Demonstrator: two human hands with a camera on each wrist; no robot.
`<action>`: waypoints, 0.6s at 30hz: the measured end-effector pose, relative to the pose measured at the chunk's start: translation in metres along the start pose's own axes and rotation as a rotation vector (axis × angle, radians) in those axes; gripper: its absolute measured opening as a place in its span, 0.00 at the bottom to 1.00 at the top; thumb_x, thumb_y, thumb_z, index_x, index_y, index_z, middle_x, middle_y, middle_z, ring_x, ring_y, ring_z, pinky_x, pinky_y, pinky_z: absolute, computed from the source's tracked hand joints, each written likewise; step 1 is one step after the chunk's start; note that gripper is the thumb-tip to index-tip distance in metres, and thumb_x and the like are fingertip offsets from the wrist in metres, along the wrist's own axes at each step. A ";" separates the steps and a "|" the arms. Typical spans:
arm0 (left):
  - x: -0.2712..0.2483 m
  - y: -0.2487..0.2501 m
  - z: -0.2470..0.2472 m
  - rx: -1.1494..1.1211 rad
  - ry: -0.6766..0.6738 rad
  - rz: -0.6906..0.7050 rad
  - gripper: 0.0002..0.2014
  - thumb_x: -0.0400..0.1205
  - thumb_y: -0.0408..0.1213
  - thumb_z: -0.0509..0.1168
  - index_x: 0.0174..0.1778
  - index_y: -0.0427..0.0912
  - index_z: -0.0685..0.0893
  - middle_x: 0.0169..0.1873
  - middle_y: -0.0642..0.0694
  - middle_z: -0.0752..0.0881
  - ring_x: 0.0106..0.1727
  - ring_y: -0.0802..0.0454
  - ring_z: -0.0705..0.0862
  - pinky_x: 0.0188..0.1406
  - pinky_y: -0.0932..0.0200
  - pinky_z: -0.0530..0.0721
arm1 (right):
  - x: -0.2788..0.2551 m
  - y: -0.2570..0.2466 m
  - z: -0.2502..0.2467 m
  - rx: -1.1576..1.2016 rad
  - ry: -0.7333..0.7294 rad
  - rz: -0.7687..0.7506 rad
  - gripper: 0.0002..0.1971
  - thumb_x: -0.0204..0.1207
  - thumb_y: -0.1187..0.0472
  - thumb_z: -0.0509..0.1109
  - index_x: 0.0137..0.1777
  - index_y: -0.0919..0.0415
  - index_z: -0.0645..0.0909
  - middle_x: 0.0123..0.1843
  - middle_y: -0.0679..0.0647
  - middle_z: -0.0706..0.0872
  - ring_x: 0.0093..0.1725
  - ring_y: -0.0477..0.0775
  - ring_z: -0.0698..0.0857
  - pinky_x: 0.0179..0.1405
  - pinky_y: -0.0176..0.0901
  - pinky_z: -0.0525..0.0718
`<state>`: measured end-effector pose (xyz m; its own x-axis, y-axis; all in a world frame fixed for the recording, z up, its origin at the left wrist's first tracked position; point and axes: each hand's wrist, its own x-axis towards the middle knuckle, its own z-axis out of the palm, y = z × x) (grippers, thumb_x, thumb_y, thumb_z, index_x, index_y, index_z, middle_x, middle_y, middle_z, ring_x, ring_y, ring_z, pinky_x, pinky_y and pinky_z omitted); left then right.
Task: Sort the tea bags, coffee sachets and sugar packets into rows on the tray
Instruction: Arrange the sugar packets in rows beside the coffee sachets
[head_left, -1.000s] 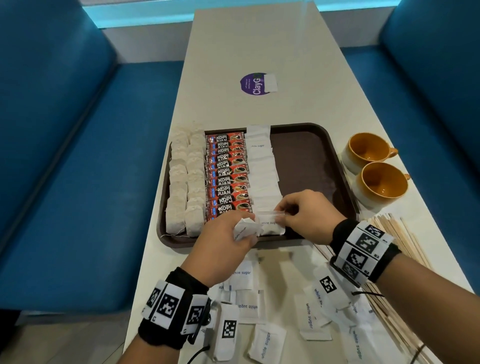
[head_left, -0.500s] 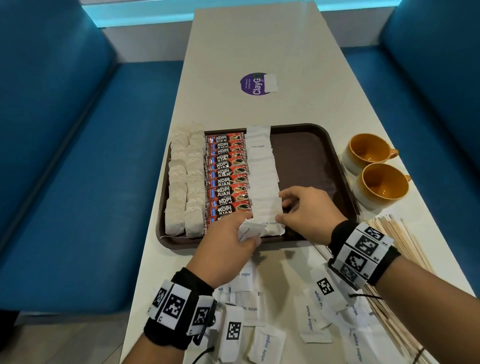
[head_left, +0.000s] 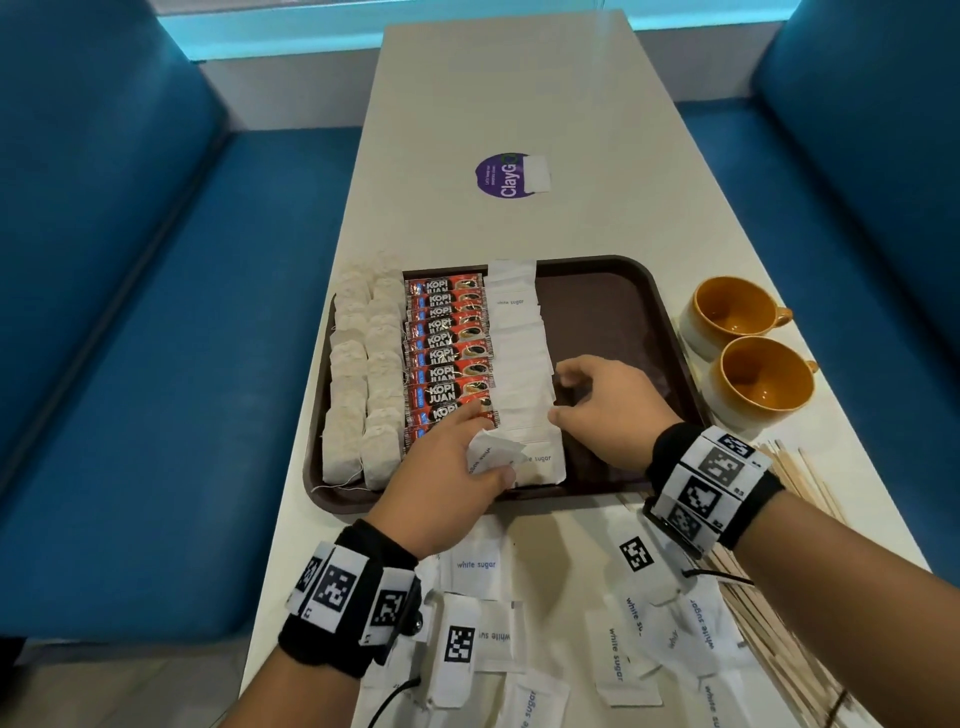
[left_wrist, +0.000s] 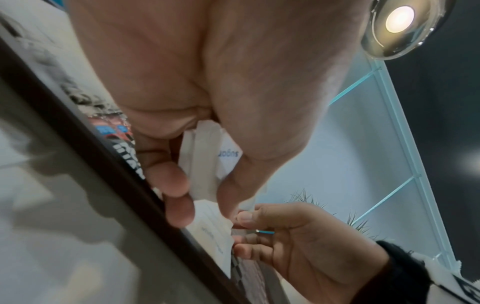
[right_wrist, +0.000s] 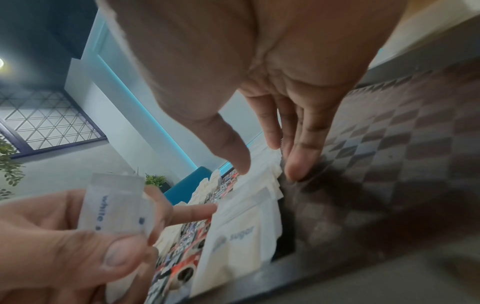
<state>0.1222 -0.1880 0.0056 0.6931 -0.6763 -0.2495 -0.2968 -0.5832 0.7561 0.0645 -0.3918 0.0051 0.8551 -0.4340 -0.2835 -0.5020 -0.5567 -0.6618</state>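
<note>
On the brown tray (head_left: 613, 291), two columns of tea bags (head_left: 363, 374) lay along the left side, a row of red coffee sachets (head_left: 449, 348) ran beside them, and a row of white sugar packets (head_left: 519, 353) overlapped just right of those. The left hand (head_left: 447, 478) pinched a small bunch of held sugar packets (head_left: 491, 452) between thumb and curled fingers at the near end of that row, its forefinger stretched toward the sachets. The right hand (head_left: 608, 410) held nothing, its relaxed fingers (right_wrist: 296, 164) and thumb touching the row's right edge. More loose sugar packets (head_left: 613, 654) lay scattered on the table (head_left: 519, 104) near the tray.
</note>
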 end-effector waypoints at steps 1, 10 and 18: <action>0.003 -0.001 -0.001 -0.001 -0.011 0.005 0.20 0.81 0.41 0.75 0.68 0.59 0.85 0.78 0.67 0.73 0.74 0.67 0.73 0.76 0.64 0.69 | 0.003 0.000 0.000 -0.002 -0.005 0.001 0.25 0.77 0.58 0.77 0.74 0.53 0.80 0.59 0.43 0.83 0.56 0.46 0.84 0.55 0.37 0.77; 0.016 0.005 -0.004 0.034 -0.038 0.046 0.16 0.80 0.38 0.75 0.61 0.59 0.86 0.70 0.75 0.74 0.71 0.70 0.73 0.69 0.77 0.67 | 0.012 0.002 0.001 0.023 -0.030 0.018 0.27 0.76 0.58 0.77 0.76 0.54 0.79 0.61 0.45 0.86 0.58 0.46 0.85 0.59 0.37 0.80; 0.005 0.000 -0.011 0.098 -0.014 0.004 0.26 0.82 0.41 0.74 0.77 0.58 0.79 0.79 0.69 0.70 0.78 0.68 0.67 0.77 0.73 0.62 | 0.018 -0.004 -0.007 0.031 -0.022 0.013 0.26 0.77 0.57 0.77 0.76 0.52 0.79 0.68 0.46 0.85 0.64 0.46 0.83 0.63 0.38 0.79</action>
<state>0.1335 -0.1865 0.0112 0.6831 -0.6842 -0.2554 -0.3625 -0.6213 0.6947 0.0814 -0.4020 0.0074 0.8516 -0.4248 -0.3071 -0.5088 -0.5289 -0.6792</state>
